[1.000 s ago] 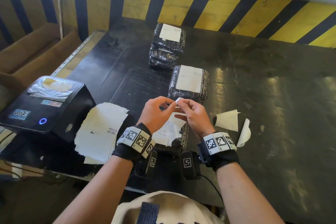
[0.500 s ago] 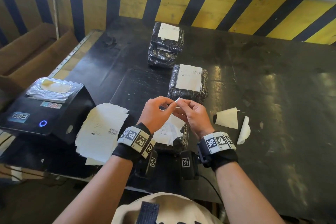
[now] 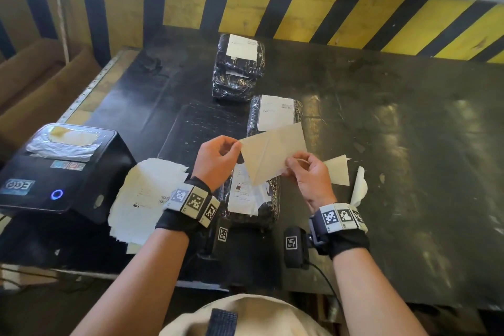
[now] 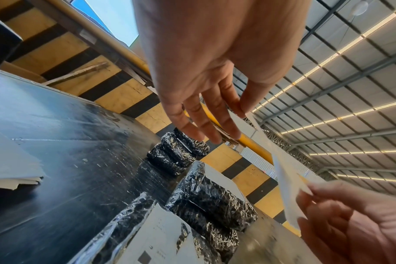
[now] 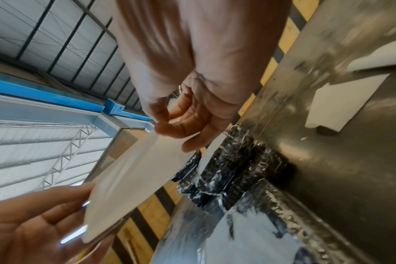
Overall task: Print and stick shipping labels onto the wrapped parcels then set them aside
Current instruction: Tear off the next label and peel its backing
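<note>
Label held above near parcel.
My left hand (image 3: 218, 159) and right hand (image 3: 309, 174) pinch the label (image 3: 272, 154), fingers gripping opposite edges, over the counter (image 3: 395, 144).

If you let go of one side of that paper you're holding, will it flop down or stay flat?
Probably flop. The label sheet looks thin and already bends along a crease between the left hand and right hand. It seems very light, so it might flutter. If its sticky side is bared, it could cling to fingers.
</note>
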